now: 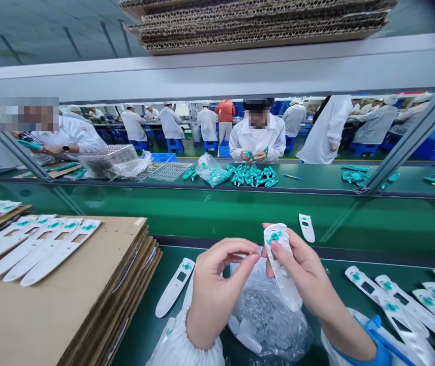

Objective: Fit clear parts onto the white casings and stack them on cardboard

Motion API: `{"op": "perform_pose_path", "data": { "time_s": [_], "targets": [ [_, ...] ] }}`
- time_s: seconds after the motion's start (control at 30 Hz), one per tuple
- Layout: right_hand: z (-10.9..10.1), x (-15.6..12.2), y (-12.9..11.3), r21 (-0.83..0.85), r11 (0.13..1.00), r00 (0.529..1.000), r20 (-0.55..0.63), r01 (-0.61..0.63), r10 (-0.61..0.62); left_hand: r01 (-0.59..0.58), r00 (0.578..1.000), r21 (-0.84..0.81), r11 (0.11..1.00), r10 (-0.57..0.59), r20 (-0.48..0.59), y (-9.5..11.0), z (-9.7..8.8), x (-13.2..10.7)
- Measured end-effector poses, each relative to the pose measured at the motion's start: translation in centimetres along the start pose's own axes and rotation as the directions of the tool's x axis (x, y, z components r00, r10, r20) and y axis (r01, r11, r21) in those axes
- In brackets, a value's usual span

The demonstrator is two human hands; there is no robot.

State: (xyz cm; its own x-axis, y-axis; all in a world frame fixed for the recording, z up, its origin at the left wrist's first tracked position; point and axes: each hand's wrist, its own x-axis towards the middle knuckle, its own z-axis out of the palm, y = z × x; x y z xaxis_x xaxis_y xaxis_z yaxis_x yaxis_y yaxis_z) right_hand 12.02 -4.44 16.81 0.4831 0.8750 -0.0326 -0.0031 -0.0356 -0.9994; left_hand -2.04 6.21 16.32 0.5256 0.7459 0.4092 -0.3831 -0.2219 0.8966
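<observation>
My right hand (301, 264) grips a long white plastic casing (286, 284) with a teal part near its top end, thumb pressed beside that part. My left hand (221, 284) is closed in a pinch close to the casing's left edge; whatever lies between the fingertips is too small to make out. Below both hands sits an open clear plastic bag (274, 325) full of small translucent pieces. Another white casing (175, 287) with a teal part lies on the green bench, left of my left hand. More such casings (396, 305) are spread beyond my right forearm.
Stacked cardboard sheets (88, 264) on the left carry a row of white casings (61, 249). One casing (306, 227) leans by the green partition (210, 213). Across it, a person (257, 134) handles teal parts beside a pile (253, 175). A shelf beam (217, 76) crosses overhead.
</observation>
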Motion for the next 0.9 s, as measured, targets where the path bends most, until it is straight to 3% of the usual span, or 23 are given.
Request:
{"op": "perform_pose_path", "data": {
  "time_s": [0.13, 0.3, 0.4, 0.57, 0.67, 0.77, 0.9],
  "targets": [
    [0.9, -0.4, 0.4, -0.023, 0.996, 0.995, -0.054, 0.086, -0.087, -0.113, 0.991, 0.116, 0.987, 0.121, -0.061, -0.2, 0.2, -0.3],
    [1.4, -0.3, 0.0, -0.091, 0.987, 0.965, -0.213, 0.133, -0.15, -0.322, 0.943, 0.45, 0.833, 0.327, 0.069, -0.6, 0.5, -0.7],
    [1.3, -0.3, -0.2, -0.149, 0.981, 0.942, -0.293, 0.125, -0.165, -0.393, 0.914, 0.53, 0.751, 0.383, 0.135, -1.1, 0.8, -0.6],
    [0.6, -0.5, 0.3, -0.314, 0.939, 0.889, -0.377, 0.142, -0.26, -0.405, 0.914, 0.452, 0.794, 0.365, 0.178, -1.2, 0.7, -0.3],
    [0.6, -0.7, 0.7, -0.435, 0.885, 0.876, -0.349, 0.162, -0.332, -0.406, 0.912, 0.422, 0.81, 0.333, 0.239, -1.1, 0.1, 0.0],
    [0.9, -0.7, 0.6, -0.472, 0.861, 0.881, -0.307, 0.189, -0.361, -0.386, 0.918, 0.445, 0.808, 0.286, 0.276, -1.1, -0.6, 0.3],
    [1.0, -0.5, 0.4, -0.413, 0.897, 0.929, -0.247, 0.157, -0.276, -0.39, 0.919, 0.507, 0.769, 0.286, 0.272, -0.9, -1.5, 0.5]
  ]
}}
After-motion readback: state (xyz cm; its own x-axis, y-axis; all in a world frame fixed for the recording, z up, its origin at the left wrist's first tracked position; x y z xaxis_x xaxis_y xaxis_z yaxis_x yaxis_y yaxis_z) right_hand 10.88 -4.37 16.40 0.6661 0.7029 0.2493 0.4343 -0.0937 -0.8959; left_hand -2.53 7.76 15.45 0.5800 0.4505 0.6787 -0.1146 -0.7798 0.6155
